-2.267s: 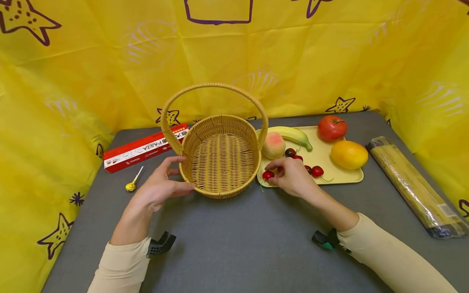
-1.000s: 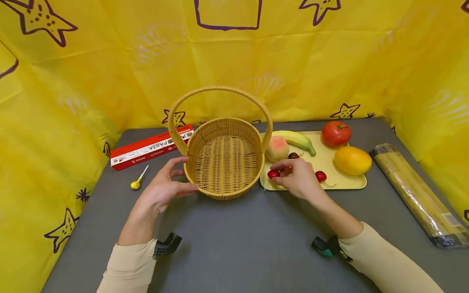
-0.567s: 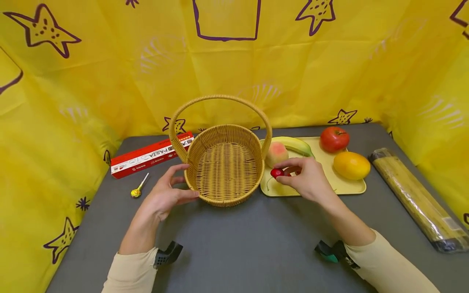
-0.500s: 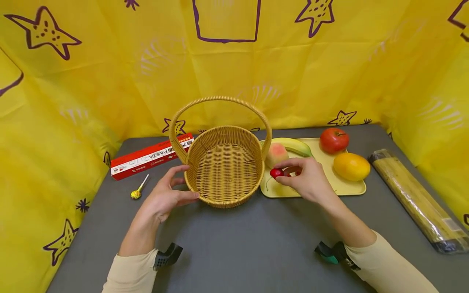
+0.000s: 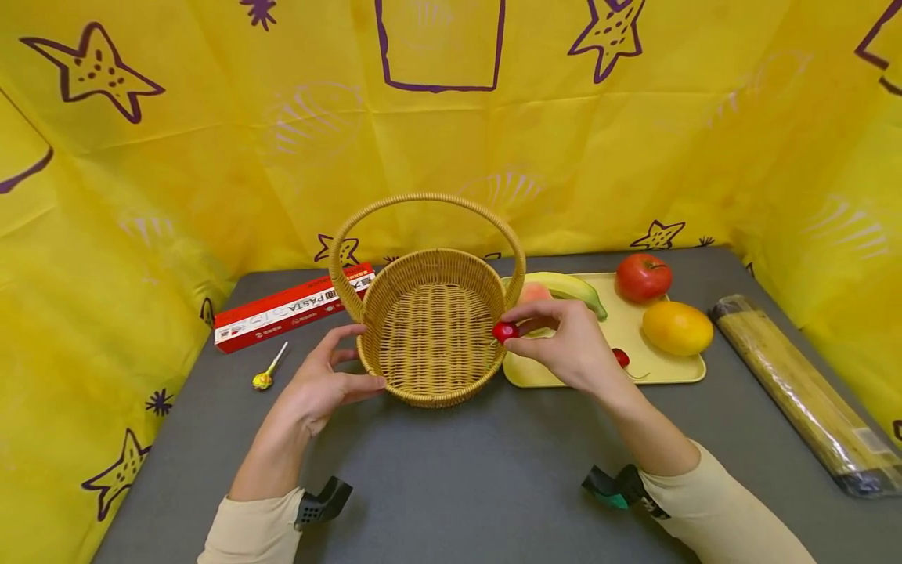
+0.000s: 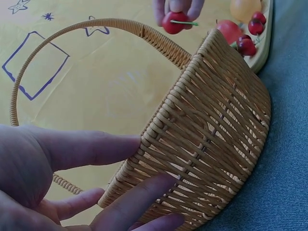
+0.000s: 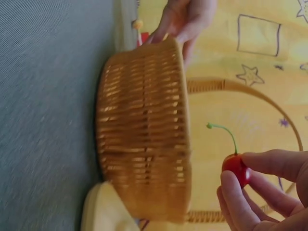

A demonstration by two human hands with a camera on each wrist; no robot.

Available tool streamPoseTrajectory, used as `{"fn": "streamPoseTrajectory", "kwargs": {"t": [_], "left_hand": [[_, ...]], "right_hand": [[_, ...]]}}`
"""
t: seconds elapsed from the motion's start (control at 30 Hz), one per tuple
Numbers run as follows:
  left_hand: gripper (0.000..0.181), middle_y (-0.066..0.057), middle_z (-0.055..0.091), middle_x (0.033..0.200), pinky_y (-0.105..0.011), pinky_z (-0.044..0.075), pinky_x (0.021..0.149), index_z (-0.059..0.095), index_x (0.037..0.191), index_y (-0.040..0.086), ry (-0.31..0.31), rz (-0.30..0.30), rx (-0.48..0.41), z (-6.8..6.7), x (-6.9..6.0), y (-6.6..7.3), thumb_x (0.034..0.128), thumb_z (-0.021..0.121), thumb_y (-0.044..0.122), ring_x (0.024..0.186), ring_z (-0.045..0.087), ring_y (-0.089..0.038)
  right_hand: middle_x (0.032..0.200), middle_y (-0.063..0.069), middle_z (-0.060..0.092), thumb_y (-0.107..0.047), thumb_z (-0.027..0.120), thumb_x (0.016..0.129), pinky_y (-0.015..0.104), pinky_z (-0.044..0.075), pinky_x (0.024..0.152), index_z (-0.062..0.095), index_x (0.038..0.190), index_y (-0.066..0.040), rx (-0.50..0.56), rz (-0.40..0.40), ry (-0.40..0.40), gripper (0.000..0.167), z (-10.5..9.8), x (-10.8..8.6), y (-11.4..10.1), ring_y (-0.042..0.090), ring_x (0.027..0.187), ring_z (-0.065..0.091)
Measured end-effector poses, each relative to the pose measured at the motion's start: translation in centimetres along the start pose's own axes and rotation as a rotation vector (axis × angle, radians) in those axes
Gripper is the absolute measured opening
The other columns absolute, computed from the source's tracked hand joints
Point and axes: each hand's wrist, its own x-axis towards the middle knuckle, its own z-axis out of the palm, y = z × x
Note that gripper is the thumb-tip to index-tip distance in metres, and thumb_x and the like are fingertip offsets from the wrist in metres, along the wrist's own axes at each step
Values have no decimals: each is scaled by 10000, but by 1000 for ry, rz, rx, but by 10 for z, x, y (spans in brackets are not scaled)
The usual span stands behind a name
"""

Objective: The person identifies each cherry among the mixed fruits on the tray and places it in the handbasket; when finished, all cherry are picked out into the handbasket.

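Observation:
A round wicker basket [image 5: 437,337] with a tall arched handle stands mid-table, nothing inside it. The left hand [image 5: 320,388] touches its left rim with thumb and fingers; in the left wrist view the fingers [image 6: 159,190] lie against the weave. Between thumb and fingertips the right hand [image 5: 567,345] pinches a red cherry [image 5: 504,332] at the basket's right rim. The right wrist view shows that cherry [image 7: 235,169] with its green stem sticking out, raised off the tray. Behind the right hand a peach [image 5: 534,292] is partly hidden, and another cherry [image 5: 621,357] lies on the tray.
The cream tray [image 5: 662,374] also bears a banana [image 5: 574,288], a red tomato-like fruit [image 5: 644,278] and a mango [image 5: 677,329]. A plastic-wrapped bamboo roll [image 5: 796,392] lies at the right. On the left are a red pasta box [image 5: 292,308] and a lollipop [image 5: 263,380].
The right hand has lifted a cherry off the tray's left end and carried it left to the basket's rim. The left hand stays at the basket, and the head view has shifted slightly.

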Motion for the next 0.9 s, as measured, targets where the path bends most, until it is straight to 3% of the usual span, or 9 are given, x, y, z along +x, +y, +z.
{"fn": "streamPoseTrajectory", "kwargs": {"t": [0.23,0.57,0.77,0.9], "left_hand": [[908,-295,312,1521,-362,642,852,279,1599,115,-3,17,-16,0,0,-2,863,757,-119,1069,710,-301],[892,-282,304,1518,-363,643,848,296,1590,121,11,12,-6,2,2,-2,864,755,-117,1019,714,-258],[892,-281,301,1513,-353,645,836,294,1590,121,16,8,-3,1,2,-2,863,754,-117,973,724,-232],[891,-280,295,1518,-343,645,834,285,1593,121,11,6,2,0,0,-2,871,757,-104,959,730,-216]], "right_hand": [[1078,32,739,-123,872,839,296,593,773,809,1083,-176,24,-26,-5,258,11,7,-13,189,952,729],[1021,-7,783,-134,868,842,374,604,742,811,1067,-204,42,-54,-22,242,25,22,-25,181,916,743],[993,-25,793,-143,878,827,340,593,764,812,1054,-212,-12,-56,-9,246,32,30,-28,141,884,758],[981,22,794,-112,870,831,304,610,739,802,1074,-160,6,-47,-45,257,38,35,-30,171,892,757]]}}
